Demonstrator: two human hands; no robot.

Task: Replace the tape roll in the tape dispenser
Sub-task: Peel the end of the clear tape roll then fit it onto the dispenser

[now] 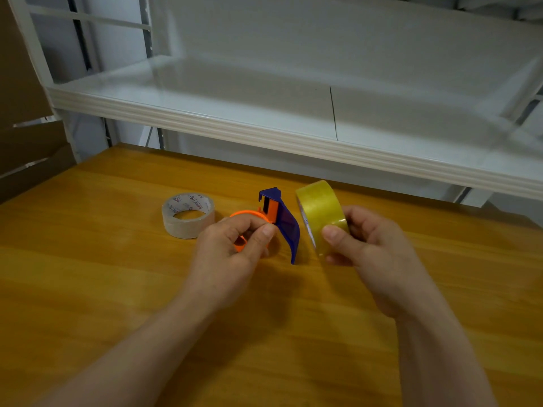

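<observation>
Mostly hidden under the curled fingers (pixel 247 224) of the left hand (pixel 232 254): the orange wheel (pixel 245 213) of the tape dispenser (pixel 286 227), only its top rim and a lower sliver showing. Covered by the right hand (pixel 371 251): the lower near edge of the yellow tape roll (pixel 318 207). Too blurred to read, the print on the clear tape roll (pixel 188 227); cut off at the bottom edge, both forearms.

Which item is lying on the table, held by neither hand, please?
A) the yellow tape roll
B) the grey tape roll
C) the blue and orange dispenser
B: the grey tape roll lies flat on the table; the left hand grips the dispenser, the right hand the yellow tape roll.
</observation>
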